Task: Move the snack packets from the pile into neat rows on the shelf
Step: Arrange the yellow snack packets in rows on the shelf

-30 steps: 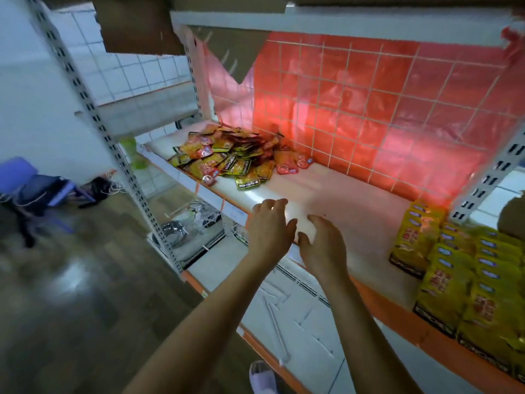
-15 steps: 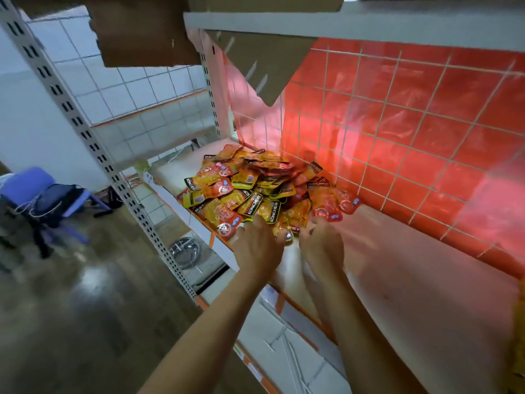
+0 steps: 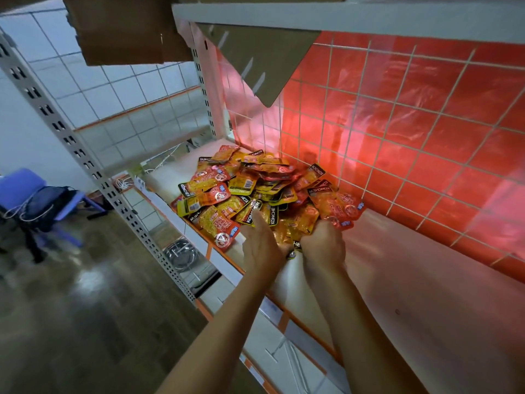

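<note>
A pile of orange, red and yellow snack packets (image 3: 250,191) lies at the left end of the white shelf (image 3: 412,282), against the red grid back wall. Both my hands are at the pile's near edge. My left hand (image 3: 262,245) reaches into the packets with its fingers curled among them. My right hand (image 3: 322,247) grips a bunch of packets (image 3: 298,226) at the front of the pile. The fingertips of both hands are hidden by packets.
The red tiled back panel (image 3: 412,123) closes the shelf behind. A perforated grey upright (image 3: 85,163) stands at the left. A lower shelf (image 3: 284,345) lies under my arms. A steel bowl (image 3: 181,253) sits below. A blue chair with a bag (image 3: 37,200) stands on the wooden floor.
I have moved left along the shelf from the yellow rows to the pile. Both hands went from hovering open over the bare shelf to digging into the packets.
</note>
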